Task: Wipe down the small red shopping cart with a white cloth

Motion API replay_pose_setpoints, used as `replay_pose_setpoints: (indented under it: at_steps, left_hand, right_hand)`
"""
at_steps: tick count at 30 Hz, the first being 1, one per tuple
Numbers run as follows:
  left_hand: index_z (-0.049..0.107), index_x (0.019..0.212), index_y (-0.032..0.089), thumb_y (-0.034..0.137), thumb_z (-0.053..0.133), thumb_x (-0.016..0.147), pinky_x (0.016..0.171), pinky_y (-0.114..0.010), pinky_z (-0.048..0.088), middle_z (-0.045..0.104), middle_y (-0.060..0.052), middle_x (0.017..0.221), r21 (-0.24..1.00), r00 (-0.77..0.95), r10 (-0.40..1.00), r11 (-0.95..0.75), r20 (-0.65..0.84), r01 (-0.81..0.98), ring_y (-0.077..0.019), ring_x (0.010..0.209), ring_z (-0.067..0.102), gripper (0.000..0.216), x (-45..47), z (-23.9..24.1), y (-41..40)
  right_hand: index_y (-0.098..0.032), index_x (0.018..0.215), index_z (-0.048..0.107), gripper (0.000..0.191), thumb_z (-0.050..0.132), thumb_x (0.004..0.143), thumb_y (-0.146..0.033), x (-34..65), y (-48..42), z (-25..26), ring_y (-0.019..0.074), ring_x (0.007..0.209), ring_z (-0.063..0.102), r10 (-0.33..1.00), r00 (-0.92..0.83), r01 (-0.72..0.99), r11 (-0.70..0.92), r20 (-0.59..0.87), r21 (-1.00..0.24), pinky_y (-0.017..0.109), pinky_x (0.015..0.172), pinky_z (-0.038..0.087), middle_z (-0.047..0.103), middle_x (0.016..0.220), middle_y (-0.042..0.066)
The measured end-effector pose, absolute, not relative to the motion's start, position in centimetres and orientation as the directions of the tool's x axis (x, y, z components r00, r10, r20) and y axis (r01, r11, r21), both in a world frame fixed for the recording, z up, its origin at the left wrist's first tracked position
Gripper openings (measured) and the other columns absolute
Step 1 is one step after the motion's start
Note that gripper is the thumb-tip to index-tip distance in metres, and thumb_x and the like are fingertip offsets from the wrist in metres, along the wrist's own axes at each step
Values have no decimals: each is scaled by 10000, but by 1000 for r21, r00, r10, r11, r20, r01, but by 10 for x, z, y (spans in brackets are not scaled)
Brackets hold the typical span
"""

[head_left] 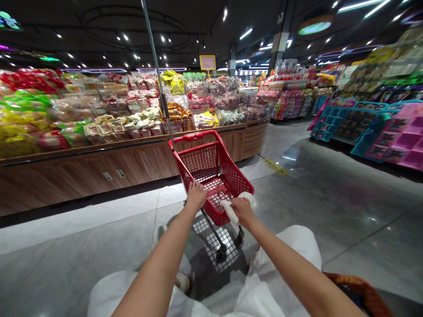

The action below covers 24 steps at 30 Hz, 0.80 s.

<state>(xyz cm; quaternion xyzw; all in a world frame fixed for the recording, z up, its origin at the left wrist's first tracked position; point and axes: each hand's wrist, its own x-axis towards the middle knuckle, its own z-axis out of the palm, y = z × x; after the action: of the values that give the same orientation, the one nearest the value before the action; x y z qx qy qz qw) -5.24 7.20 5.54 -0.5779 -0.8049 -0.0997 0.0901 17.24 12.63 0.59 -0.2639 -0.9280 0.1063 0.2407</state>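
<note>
A small red shopping cart [211,165] stands on the grey floor in front of me, and nothing shows inside its basket. My left hand [196,193] is closed on the near left rim of the cart. My right hand [242,210] is closed on a white cloth [231,211], which it presses against the cart's near right rim. A thin grey pole [157,72] rises from the far side of the cart.
A long wood-fronted display [99,169] heaped with packaged snacks runs along the left. Blue and pink racks [380,132] stand at the right. Open aisle floor lies ahead and right, with a yellow floor sticker [276,167]. A brown basket edge [363,293] shows at bottom right.
</note>
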Motion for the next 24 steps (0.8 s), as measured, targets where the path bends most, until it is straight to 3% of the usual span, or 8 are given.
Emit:
replay_pose_setpoints:
  at_steps: [5, 7, 11, 14, 18, 24]
  left_hand:
    - [569, 1190, 102, 427, 284, 946, 1104, -491, 261, 505, -164, 1348, 24, -379, 900, 383, 215, 924, -324, 1399, 220, 496, -35, 51, 84]
    - [569, 1190, 101, 426, 276, 949, 1114, -486, 248, 502, -162, 1347, 20, -376, 902, 381, 212, 924, -316, 1403, 212, 499, -34, 51, 81]
    - [588, 1159, 102, 431, 312, 942, 1136, -476, 219, 531, -172, 1306, 29, -336, 913, 339, 232, 940, -305, 1398, 221, 482, -30, 49, 73]
    - [581, 1164, 77, 455, 303, 941, 1144, -474, 207, 525, -190, 1302, 57, -338, 906, 335, 255, 940, -304, 1397, 214, 520, -18, 48, 71]
    - [576, 1169, 65, 462, 325, 935, 1143, -474, 216, 529, -194, 1295, 119, -362, 887, 342, 286, 932, -303, 1395, 211, 525, 2, 45, 80]
    - [614, 1108, 160, 416, 365, 931, 1102, -523, 269, 586, -132, 1228, 197, -346, 830, 287, 437, 938, -292, 1352, 297, 399, 16, 27, 95]
  right_hand:
    - [-178, 1251, 534, 337, 413, 936, -185, 134, 80, -8, 191, 1043, 545, 625, -530, 545, 769, 574, -335, 326, 860, 292, 642, 1147, 96]
    - [-175, 1310, 479, 379, 441, 936, -217, 131, 74, -11, 202, 1038, 547, 610, -528, 567, 771, 591, -289, 342, 872, 299, 638, 1150, 107]
    - [-152, 1312, 472, 418, 500, 917, -287, 146, 87, -13, 207, 922, 570, 492, -689, 517, 848, 532, -113, 379, 943, 304, 668, 1008, 96]
    - [-130, 1275, 495, 396, 510, 909, -280, 160, 102, -13, 214, 935, 564, 478, -719, 534, 845, 504, -40, 408, 1030, 263, 663, 990, 97]
    - [-111, 1211, 530, 367, 548, 887, -282, 176, 119, -8, 219, 952, 560, 513, -725, 570, 822, 460, -18, 379, 987, 328, 656, 985, 102]
    - [-122, 1186, 549, 353, 585, 864, -265, 176, 128, 3, 228, 938, 573, 629, -671, 668, 743, 393, -49, 363, 905, 375, 659, 991, 102]
